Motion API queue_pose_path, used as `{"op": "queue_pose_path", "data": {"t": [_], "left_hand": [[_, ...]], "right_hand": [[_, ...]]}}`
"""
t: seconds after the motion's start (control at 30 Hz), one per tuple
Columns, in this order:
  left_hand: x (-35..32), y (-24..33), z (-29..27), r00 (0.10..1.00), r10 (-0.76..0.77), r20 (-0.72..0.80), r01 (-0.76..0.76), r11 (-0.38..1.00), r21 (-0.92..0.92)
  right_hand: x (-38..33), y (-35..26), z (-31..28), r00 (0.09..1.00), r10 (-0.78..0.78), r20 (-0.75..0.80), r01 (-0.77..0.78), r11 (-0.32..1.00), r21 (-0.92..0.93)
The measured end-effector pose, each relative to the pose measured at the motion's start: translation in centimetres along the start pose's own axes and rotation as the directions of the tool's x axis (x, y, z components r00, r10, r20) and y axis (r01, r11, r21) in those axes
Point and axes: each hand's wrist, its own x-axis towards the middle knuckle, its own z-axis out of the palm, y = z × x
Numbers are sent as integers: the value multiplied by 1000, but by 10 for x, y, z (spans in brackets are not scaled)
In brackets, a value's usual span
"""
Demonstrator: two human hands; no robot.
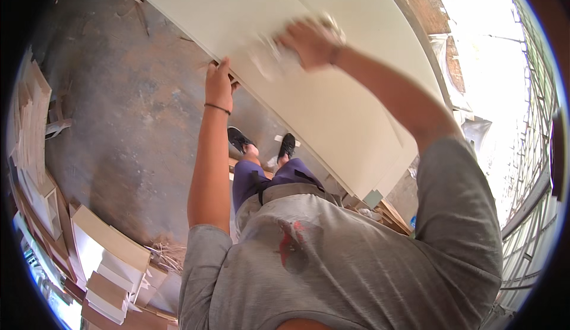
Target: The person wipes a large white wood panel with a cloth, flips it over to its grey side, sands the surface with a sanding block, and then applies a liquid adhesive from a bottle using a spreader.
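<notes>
A large cream-coloured board (356, 116) stretches diagonally in front of me, from the upper left down to the right. My left hand (219, 86) grips its near edge, with the thumb at the edge and the fingers partly hidden beneath. Over the board's face, my right hand (309, 43) is smeared by motion. It holds what looks like a crumpled whitish cloth (265, 57), whose blurred folds show on both sides of the hand.
My feet in black shoes (287, 146) stand beside the board on a stained concrete floor (136, 104). Stacked panels (113, 241) lie at the lower left, and more boards (32, 116) lean at the far left. A metal lattice (534, 146) runs along the right side.
</notes>
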Motion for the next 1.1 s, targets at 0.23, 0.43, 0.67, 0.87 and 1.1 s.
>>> {"op": "queue_pose_path", "data": {"t": [0.23,0.43,0.67,0.87,1.1], "left_hand": [[28,10,33,999,54,10,-53,997,-54],[-99,-139,113,961,-161,223,230,917,-326],[-154,-185,143,749,-117,652,506,736,-450],[-224,-234,188,706,-182,684,603,662,-446],[-303,-298,222,649,-285,705,703,579,-413]], "right_hand": [[-200,-73,-1,959,124,254,-170,971,166],[-292,-85,23,954,36,299,-66,994,91],[-273,-57,33,972,-29,232,5,994,105],[-304,-54,41,973,-83,215,47,984,171],[-278,-44,51,993,88,76,-92,994,52]]}}
